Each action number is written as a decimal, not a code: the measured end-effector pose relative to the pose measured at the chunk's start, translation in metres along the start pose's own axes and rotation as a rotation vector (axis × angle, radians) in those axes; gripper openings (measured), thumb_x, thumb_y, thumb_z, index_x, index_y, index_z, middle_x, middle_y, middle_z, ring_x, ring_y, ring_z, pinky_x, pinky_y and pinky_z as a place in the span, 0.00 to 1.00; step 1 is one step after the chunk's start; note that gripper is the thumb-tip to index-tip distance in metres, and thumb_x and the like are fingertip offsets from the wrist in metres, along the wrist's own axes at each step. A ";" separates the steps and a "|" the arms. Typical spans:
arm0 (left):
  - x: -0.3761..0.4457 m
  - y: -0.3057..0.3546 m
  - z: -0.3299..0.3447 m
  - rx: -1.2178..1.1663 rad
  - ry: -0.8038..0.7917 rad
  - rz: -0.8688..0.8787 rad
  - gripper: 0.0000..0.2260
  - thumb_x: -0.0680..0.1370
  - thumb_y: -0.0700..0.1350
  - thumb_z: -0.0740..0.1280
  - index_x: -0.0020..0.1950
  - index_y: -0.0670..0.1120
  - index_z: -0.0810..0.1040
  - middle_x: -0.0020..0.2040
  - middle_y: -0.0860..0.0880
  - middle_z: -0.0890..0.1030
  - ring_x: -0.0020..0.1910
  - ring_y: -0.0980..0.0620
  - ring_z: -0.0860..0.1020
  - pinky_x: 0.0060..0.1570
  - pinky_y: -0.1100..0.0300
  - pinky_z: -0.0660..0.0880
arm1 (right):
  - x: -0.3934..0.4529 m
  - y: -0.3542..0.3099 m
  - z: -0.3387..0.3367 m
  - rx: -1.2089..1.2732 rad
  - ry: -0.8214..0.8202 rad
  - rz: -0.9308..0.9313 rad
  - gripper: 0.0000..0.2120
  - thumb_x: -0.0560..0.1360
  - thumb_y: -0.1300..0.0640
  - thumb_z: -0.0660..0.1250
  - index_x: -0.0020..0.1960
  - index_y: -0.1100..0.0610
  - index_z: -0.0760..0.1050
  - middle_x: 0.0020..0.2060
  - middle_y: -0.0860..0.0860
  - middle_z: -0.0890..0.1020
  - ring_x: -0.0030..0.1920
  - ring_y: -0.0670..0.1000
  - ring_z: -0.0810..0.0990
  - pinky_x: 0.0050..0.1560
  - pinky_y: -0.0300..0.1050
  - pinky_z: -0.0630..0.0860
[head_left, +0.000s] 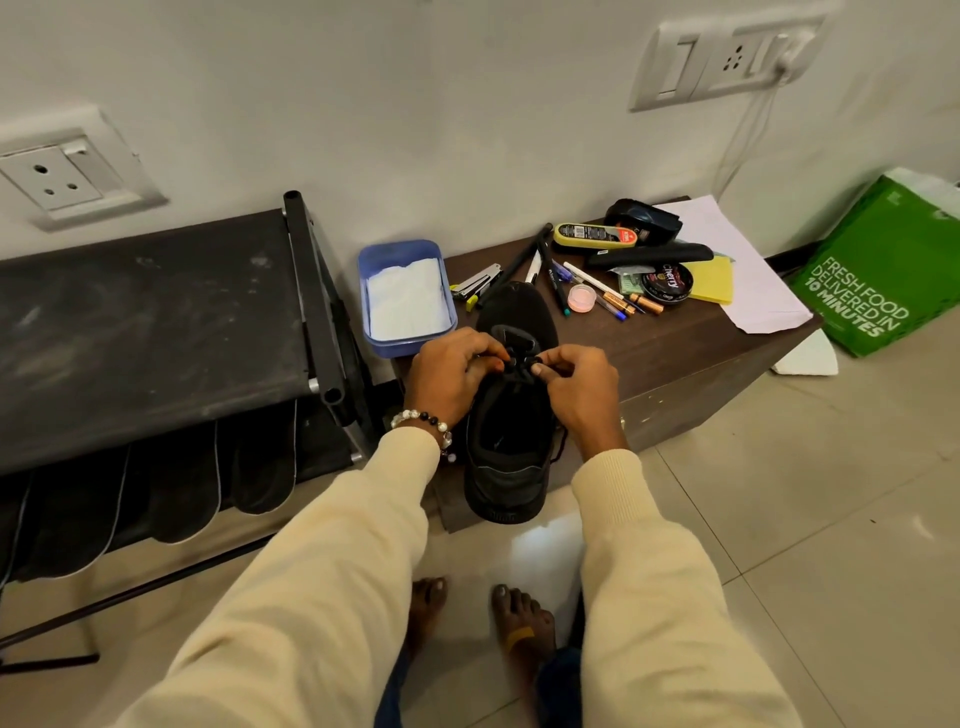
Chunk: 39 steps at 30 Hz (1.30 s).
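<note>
— Black shoe (511, 441): where is it sitting?
— It is lying on the brown surface (675, 353), toe pointing toward the wall (467, 130), heel reaching the near edge, just beside a blue box (400, 247).
— And the hands?
— The left hand (449, 379), wearing a beaded bracelet (423, 418), and the right hand (579, 392) are both pinching the black lace (519, 362) above the shoe's opening, fingers curled tight, one on each side.
— Is any writing showing?
— A round black tin (667, 283) is showing "Cherry" on its lid, lying among pens (558, 283) and batteries (647, 303) behind the toe. A green bag (878, 270) is leaning against the wall, reading "FRESH FOOD DELIVERED IN 10 MINUTES". The yellow bottle (592, 236) is carrying a label too small to read.
</note>
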<state>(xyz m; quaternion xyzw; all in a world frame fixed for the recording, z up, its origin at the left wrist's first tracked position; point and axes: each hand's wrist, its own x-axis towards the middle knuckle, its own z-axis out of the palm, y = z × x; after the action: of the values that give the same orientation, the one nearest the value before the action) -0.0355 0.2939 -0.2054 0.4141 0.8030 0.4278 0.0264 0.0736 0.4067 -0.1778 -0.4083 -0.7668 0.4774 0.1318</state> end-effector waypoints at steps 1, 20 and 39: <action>0.000 0.000 0.001 0.010 0.008 0.012 0.06 0.75 0.37 0.68 0.48 0.44 0.84 0.44 0.47 0.83 0.44 0.49 0.81 0.50 0.52 0.79 | 0.000 0.000 0.000 -0.003 0.000 -0.012 0.04 0.76 0.60 0.67 0.48 0.54 0.80 0.46 0.50 0.81 0.50 0.47 0.78 0.54 0.43 0.74; -0.001 0.000 0.006 0.167 -0.010 0.027 0.06 0.78 0.35 0.62 0.46 0.44 0.75 0.44 0.47 0.77 0.41 0.50 0.74 0.39 0.54 0.73 | 0.003 0.007 0.001 -0.008 -0.077 -0.033 0.08 0.75 0.61 0.67 0.53 0.52 0.77 0.49 0.48 0.80 0.51 0.45 0.77 0.55 0.42 0.74; 0.006 -0.005 0.002 0.044 -0.093 -0.032 0.05 0.78 0.35 0.63 0.48 0.43 0.77 0.48 0.49 0.76 0.47 0.49 0.75 0.48 0.54 0.75 | -0.002 0.005 0.007 -0.010 0.028 -0.075 0.05 0.75 0.59 0.68 0.50 0.53 0.79 0.44 0.46 0.80 0.48 0.44 0.77 0.51 0.39 0.73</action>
<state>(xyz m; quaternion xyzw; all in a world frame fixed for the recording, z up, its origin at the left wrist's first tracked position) -0.0419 0.2979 -0.2085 0.4209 0.8166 0.3902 0.0613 0.0735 0.4017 -0.1846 -0.3865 -0.7820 0.4626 0.1582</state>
